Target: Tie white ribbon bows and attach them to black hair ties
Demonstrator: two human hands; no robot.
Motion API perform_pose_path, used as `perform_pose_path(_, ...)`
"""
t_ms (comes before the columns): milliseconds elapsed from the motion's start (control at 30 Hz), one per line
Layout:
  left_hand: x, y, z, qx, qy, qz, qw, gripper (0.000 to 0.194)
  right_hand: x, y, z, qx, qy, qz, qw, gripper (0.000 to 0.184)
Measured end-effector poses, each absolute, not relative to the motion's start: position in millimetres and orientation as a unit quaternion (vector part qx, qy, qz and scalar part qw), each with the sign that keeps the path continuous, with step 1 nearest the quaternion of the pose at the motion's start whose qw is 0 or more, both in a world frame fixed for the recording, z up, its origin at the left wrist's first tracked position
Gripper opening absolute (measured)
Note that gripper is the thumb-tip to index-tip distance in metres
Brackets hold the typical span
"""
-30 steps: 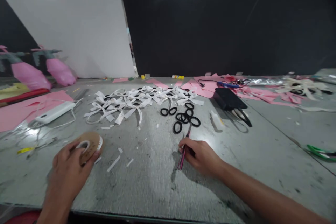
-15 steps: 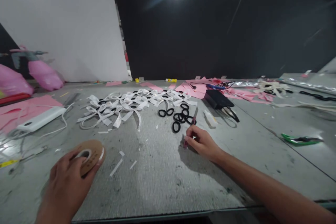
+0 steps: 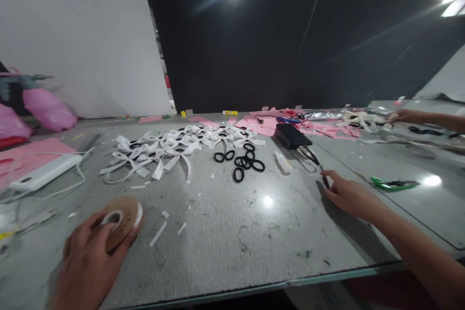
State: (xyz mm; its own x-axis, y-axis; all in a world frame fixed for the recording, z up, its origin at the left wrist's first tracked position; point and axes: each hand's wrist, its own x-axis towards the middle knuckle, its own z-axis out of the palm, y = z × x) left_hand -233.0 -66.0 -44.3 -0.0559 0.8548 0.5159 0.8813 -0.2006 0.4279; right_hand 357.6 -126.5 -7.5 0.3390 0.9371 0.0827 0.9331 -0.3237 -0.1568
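Observation:
My left hand [image 3: 90, 256] grips a cardboard spool of white ribbon [image 3: 127, 213], with its thumb and fingers around the reel near the table's left front. To the right, my right hand [image 3: 348, 196] is closed on a slim, dark pen-like tool [image 3: 326, 181]; its exact kind is too blurred to tell. Just beyond that hand sits a black box [image 3: 291, 136] with a wire loop and a dark handle-like end. Several black hair ties [image 3: 249, 157] lie loose at mid-table. Beside them, white ribbon strips with black ties [image 3: 163, 147] form a pile.
Another person's hand [image 3: 401, 116] reaches in at far right over cream strips [image 3: 359, 120]. A small white bottle [image 3: 282, 162] and green-handled snips [image 3: 394, 184] lie on the table. At left are a white power strip [image 3: 45, 173] and pink spray bottles [image 3: 49, 109].
My right hand has moved right with the slim tool, from beside the hair ties to near the black box. Another person's hand has appeared at right. My left hand still holds the spool.

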Motion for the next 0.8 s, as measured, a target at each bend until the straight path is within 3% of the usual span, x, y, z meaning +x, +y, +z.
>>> perform_pose_path(100,-220.3,-72.6,-30.4,-0.699,-0.593,-0.39,0.087,0.036,323.0,-118.9,2.4,-0.8,-0.585,-0.053,0.117,0.037)
perform_pose_path(200,-186.2,-84.9,-13.9,-0.674,-0.576,-0.458,0.066,0.033,254.7,-109.5,22.8,-0.71,-0.654,-0.051,0.256,0.039)
perform_pose_path(267,-148.8,-96.7,-5.5,-0.649,-0.578,-0.494,0.011,0.034,201.7,-106.5,31.6,-0.586,-0.738,0.084,0.325,0.044)
perform_pose_path(367,-84.4,-116.4,-3.6,-0.653,-0.571,-0.497,-0.009,0.032,133.8,-108.3,26.6,-0.352,-0.762,0.418,0.347,0.075)
perform_pose_path(433,-49.0,-128.0,-9.6,-0.679,-0.572,-0.459,-0.01,0.035,106.1,-111.5,13.3,-0.258,-0.695,0.553,0.38,0.078)
perform_pose_path(500,-28.2,-137.0,-17.3,-0.686,-0.565,-0.458,0.0,0.039,94.4,-113.3,-1.8,-0.25,-0.607,0.625,0.421,0.066)
perform_pose_path(667,-41.1,-147.4,-18.8,-0.68,-0.541,-0.482,-0.113,0.048,102.9,-108.0,-21.7,-0.353,-0.475,0.636,0.495,0.057)
perform_pose_path(800,-75.5,-143.7,0.7,-0.549,-0.585,-0.526,-0.284,0.076,104.6,-109.2,-18.2,-0.272,-0.538,0.639,0.478,0.062)
